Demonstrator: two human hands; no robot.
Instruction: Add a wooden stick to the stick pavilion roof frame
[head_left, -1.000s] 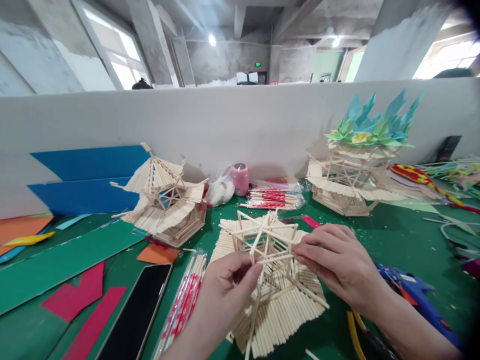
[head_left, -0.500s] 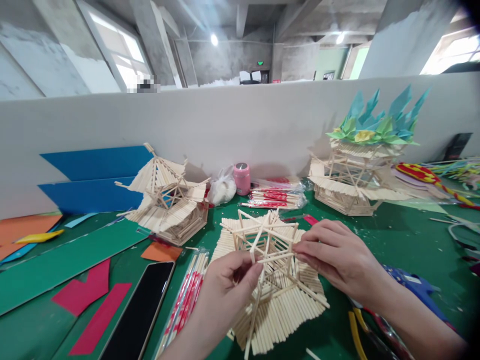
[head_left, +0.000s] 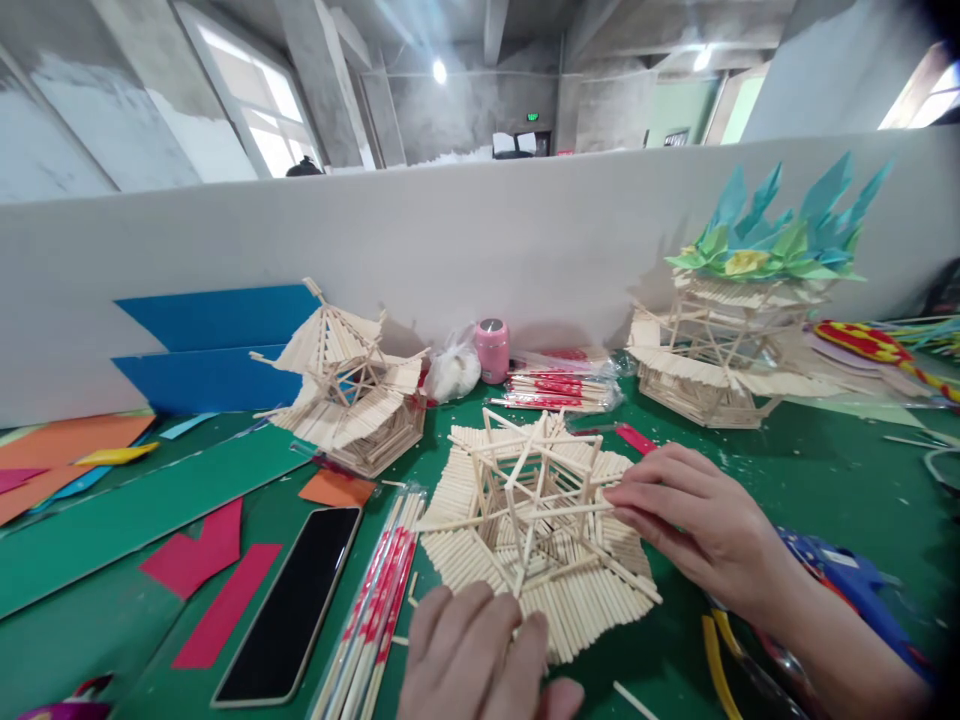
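Note:
A model frame of thin wooden sticks (head_left: 544,515) stands before me on a wide, eave-like skirt of sticks laid side by side (head_left: 581,610). My right hand (head_left: 705,525) is at the frame's right side, thumb and fingertips closed on the end of a wooden stick (head_left: 574,510) lying across it. Low in the view is my left hand (head_left: 476,655), in front of the near edge of the skirt. Its fingers are bent and its thumb stands apart; the fingertips are partly hidden, and I see nothing in them. A loose stick (head_left: 634,700) lies to its right.
A bag of sticks (head_left: 375,600) and a phone (head_left: 289,605) lie left. Stick models (head_left: 352,400) (head_left: 705,380) flank a pink flask (head_left: 492,350) and more packed sticks (head_left: 562,385) at the back. A blue tool (head_left: 847,590) and yellow-handled tool (head_left: 720,660) lie right.
My left hand has let go of the frame's near corner and drawn back toward me. My right hand stays at the stick's right end. The view has shifted slightly.

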